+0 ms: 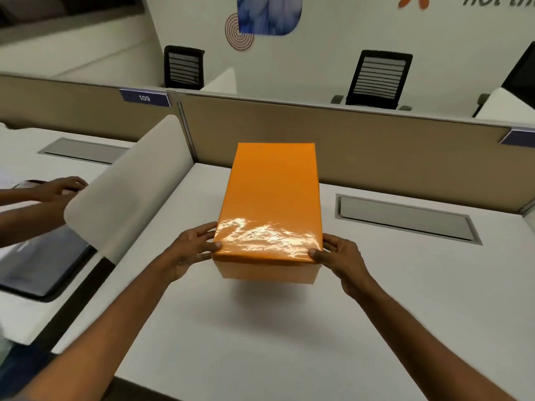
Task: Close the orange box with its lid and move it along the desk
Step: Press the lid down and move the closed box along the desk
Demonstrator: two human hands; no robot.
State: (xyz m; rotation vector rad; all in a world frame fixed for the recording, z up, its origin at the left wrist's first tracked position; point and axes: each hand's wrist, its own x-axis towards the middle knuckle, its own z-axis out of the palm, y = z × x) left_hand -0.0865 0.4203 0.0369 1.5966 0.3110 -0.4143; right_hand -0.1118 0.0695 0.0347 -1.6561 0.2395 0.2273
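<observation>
Laptop [37, 264], curved divider [127, 183], two chairs [379, 79]

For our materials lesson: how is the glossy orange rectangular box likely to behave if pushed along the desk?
The glossy orange rectangular box looks film-wrapped, so it may be slippery under the left hand and right hand. Its straight edges suggest stiff card. Long and low on the smooth white desk, it should probably slide rather than tip.

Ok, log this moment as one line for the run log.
lid: on orange box | left hand: gripping near-left corner | right hand: gripping near-right corner | box: at white desk centre, lengthwise away
</observation>
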